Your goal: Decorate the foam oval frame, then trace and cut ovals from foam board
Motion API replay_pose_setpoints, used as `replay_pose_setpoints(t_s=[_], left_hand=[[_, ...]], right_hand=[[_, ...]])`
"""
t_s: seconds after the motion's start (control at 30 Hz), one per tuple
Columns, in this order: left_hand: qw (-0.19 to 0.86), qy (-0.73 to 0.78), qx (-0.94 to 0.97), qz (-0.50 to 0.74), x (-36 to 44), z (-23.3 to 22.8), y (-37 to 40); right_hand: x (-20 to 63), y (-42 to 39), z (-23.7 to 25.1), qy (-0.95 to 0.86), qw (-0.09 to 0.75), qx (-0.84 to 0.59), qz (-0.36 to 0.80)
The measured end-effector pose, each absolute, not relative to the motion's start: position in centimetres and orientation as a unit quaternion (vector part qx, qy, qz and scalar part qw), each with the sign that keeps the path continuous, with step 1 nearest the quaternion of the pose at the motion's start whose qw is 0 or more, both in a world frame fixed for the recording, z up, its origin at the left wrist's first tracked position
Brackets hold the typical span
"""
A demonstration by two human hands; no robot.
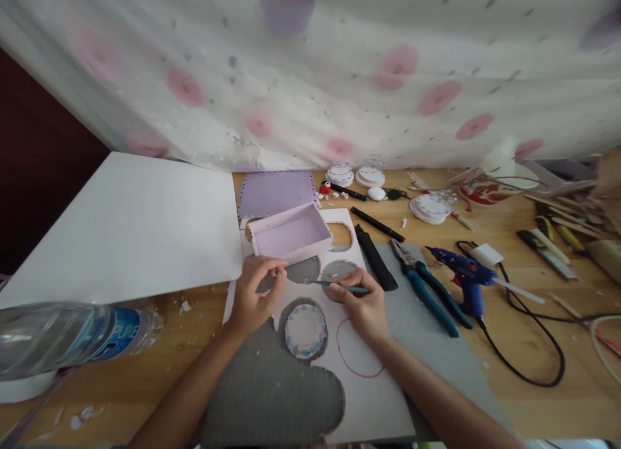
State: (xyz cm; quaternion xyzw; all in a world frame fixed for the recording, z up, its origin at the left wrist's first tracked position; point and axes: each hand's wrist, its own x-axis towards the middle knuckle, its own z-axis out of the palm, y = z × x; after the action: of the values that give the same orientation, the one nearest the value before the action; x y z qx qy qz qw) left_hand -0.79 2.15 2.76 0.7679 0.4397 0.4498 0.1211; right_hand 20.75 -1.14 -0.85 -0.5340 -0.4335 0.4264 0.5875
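Observation:
My right hand [361,310] grips a thin teal-handled tool [334,284], whose tip points left toward my left hand. My left hand [257,290] pinches something small between thumb and fingers; I cannot tell what it is. Both hands rest on a white board [369,391] with several round holes cut out of it and a red circle [356,349] drawn on it. A small round decorated disc [305,330] lies in one hole just below my hands. A shallow lilac box [291,235] sits right behind my left hand.
A grey cutting mat [436,352] lies under the board. To the right are teal pliers [427,287], a blue glue gun [463,274] with a black cord, and black pens [378,224]. A large white sheet [130,229] and a plastic bottle [72,336] are at left.

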Motion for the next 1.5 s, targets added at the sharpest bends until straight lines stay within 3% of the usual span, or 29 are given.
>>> replay_pose_setpoints(t_s=[0.23,0.43,0.9,1.5], left_hand=[[-0.016,0.385,0.813,0.437,0.0,1.6,1.0],[0.002,0.428,0.82,0.381,-0.7,1.1,1.5],[0.276,0.423,0.753,0.422,1.1,0.7,0.3],[0.363,0.448,0.696,0.428,1.2,-0.2,0.6]], right_hand=[[20.8,-1.1,-0.9,-0.431,0.594,-0.532,0.422],[20.8,-0.9,-1.0,-0.43,0.596,-0.54,0.41],[20.5,-1.4,-0.3,-0.47,0.585,-0.506,0.425],[20.3,-1.5,-0.1,-0.472,0.601,-0.484,0.426]])
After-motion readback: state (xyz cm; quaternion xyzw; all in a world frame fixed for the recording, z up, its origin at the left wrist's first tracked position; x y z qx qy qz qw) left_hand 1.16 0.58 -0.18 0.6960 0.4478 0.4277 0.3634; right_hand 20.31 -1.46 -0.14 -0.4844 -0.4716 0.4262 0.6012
